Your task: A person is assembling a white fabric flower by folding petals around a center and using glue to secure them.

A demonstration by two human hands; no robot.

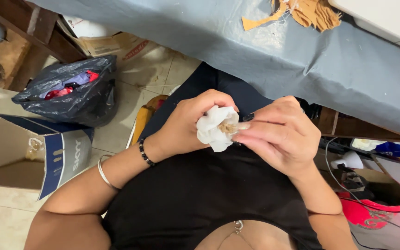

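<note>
Grey cloth (274,51) drapes the counter across the upper frame. Mid-frame, over the lap, the left hand (188,125) is clenched around a bunched white fabric piece (215,127), steadying it while the right hand (278,136) presses closed fingertips into its centre.

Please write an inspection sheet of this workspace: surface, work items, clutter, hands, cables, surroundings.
Surface: table covered with grey-blue cloth, wrinkled, with loose threads.
Work items: small white fabric piece, gathered, with a tan centre, held over the lap.
Clutter: tan fabric scraps on the cloth near the far edge.
Hands: left hand grips the white fabric piece; right hand pinches at its centre.
Cables: thin cable running down at the right side.
Surroundings: black plastic bag with coloured fabric inside, open cardboard box, tiled floor, red object at the right.
</note>
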